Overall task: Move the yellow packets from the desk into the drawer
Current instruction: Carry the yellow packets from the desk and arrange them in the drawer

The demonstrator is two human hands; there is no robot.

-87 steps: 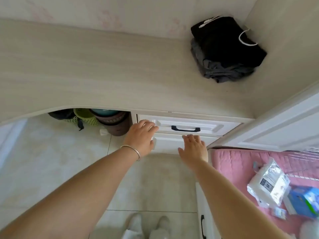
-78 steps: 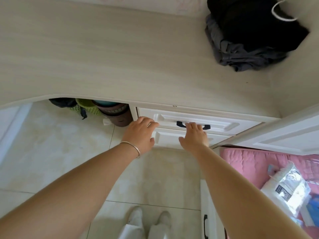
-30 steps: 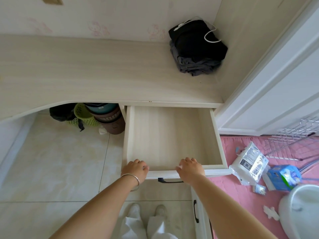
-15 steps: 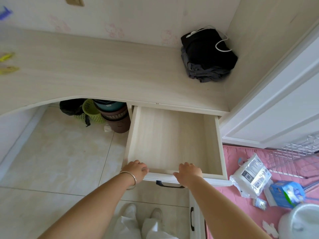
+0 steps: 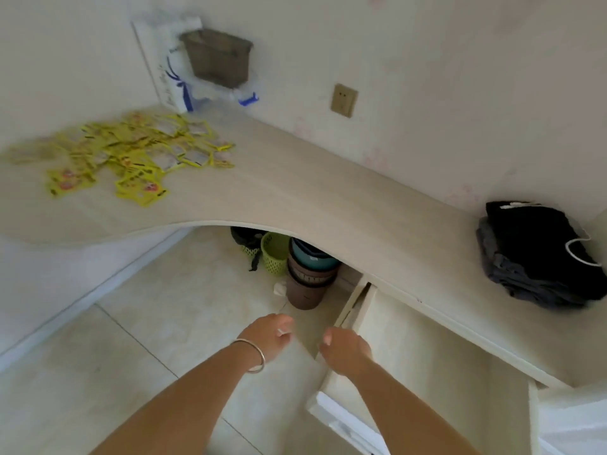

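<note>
Pale wood-grain curved desk top (image 5: 328,198); long, sweeping from the far-left corner to the right wall; bears everything listed below except the drawer.

Pale wooden pulled-out drawer (image 5: 427,356); under the desk's right part, standing open; the visible floor of it looks bare; no packet inside yet, so the task appears to be at its start.

Folded black and grey cloth pile with a white cord (image 5: 538,254); on the desk's right end, well apart from the packets; not part of the task.

Scatter of small flat yellow printed packets (image 5: 131,156); on the desk's far-left part, well apart from the drawer; many overlap in a loose heap, a few lie separate at the near edge; blurred, so print and count are unreadable; judged light, thin, pliable and likely slick-surfaced, not fragile; probably best gathered by sliding several together and pinching the stack by its edges, or scooped between both palms, since single flat sachets may resist lifting off the smooth top.

Right hand (image 5: 345,351); hanging over the drawer's near-left corner, fingers loosely curled, holding nothing; whether it touches the drawer edge cannot be told.

Left hand (image 5: 267,334); bangled wrist, over the floor tiles just beside the drawer, fingers relaxed, empty; both forearms extended forward, roughly parallel.
</note>
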